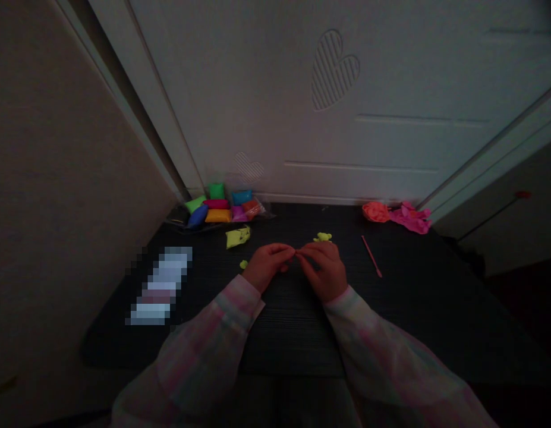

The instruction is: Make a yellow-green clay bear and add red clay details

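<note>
Fingertips meet over a dark tabletop, a yellow figure just beyond

Nearest are two pale plaid sleeves (213, 321), stretched across the front of the dark wood-grained table (293, 342). Left of them lies a bright, pixelated rectangle (161, 285), its content unreadable. The left hand (267, 264) and right hand (323, 267) come together at the middle, each in a narrow pinch, fingertips touching or almost so; whether a tiny piece sits between them, I cannot tell. A small yellow lump (243, 264) rests just beside the left hand. Well off to the right lies a slim pink stick (372, 257), set at a slant.

Just beyond the right hand sits a small yellow figure (323, 236) with rounded ears, partly hidden by that hand. A crumpled yellow packet (238, 238) lies past the left hand. Farther back, a clear plastic bag (266, 213) holds packets (218, 216) in many colours; at right, an orange bundle (375, 211) adjoins a crinkled magenta one (411, 218). Behind everything rises a white panel (257, 77) with grooved hearts (333, 71).
</note>
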`<move>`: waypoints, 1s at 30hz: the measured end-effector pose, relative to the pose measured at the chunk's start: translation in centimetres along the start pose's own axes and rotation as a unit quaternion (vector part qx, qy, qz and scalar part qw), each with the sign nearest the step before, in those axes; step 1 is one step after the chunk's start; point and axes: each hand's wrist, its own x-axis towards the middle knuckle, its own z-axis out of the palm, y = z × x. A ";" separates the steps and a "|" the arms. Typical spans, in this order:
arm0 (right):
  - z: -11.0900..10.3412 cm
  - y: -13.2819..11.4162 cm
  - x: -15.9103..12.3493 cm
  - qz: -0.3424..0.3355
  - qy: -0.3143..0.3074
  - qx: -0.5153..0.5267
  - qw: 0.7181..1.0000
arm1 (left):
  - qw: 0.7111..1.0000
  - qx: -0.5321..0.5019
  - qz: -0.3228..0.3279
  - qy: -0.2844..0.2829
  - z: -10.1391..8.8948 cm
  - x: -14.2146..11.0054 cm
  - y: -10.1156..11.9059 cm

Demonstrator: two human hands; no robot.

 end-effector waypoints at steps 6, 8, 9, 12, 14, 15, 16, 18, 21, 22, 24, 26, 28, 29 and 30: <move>0.0 0.0 0.0 0.004 0.002 -0.001 1.000 | 1.000 0.007 -0.002 0.002 -0.1 0.1 0.0; -0.1 0.0 0.0 0.011 0.001 -0.003 1.000 | 1.000 -0.006 -0.001 0.001 -0.1 0.1 0.1; -0.1 0.0 -0.1 0.014 0.003 -0.004 1.000 | 1.000 -0.012 0.001 0.001 -0.1 0.1 0.2; -0.1 0.0 -0.1 0.014 0.009 -0.005 1.000 | 1.000 -0.027 0.005 0.010 -0.1 0.0 0.4; -0.1 0.0 -0.1 0.009 0.010 -0.005 1.000 | 1.000 -0.028 0.002 0.009 -0.1 -0.1 0.4; -0.1 0.0 -0.2 0.006 0.008 -0.005 1.000 | 1.000 -0.028 -0.002 0.009 0.0 -0.1 0.4; -0.1 0.0 -0.2 0.006 0.006 -0.003 1.000 | 1.000 -0.027 -0.005 0.009 0.0 -0.1 0.3; -0.1 0.0 -0.1 0.008 0.000 0.002 1.000 | 1.000 -0.026 -0.010 0.010 0.1 -0.1 0.2; -0.1 -0.1 -0.1 0.008 -0.005 0.010 1.000 | 0.999 -0.028 -0.014 0.009 0.1 -0.1 0.1; -0.1 -0.1 -0.1 0.010 -0.005 0.010 1.000 | 0.999 -0.029 -0.014 0.006 0.1 -0.1 0.1; -0.1 -0.2 0.0 0.012 -0.010 0.011 1.000 | 0.999 -0.031 -0.015 0.000 0.2 -0.2 0.1; -0.1 -0.2 -0.1 0.013 -0.016 0.009 1.000 | 0.999 -0.034 -0.015 -0.005 0.2 -0.2 0.1; -0.1 -0.2 -0.1 0.006 -0.017 0.010 1.000 | 0.999 -0.035 -0.016 -0.006 0.2 -0.2 0.1; -0.1 -0.1 -0.1 0.001 -0.015 0.012 1.000 | 0.999 -0.035 -0.017 -0.006 0.2 -0.2 0.1; -0.1 -0.1 -0.1 -0.002 -0.014 0.013 1.000 | 0.999 -0.035 -0.017 -0.006 0.2 -0.2 0.1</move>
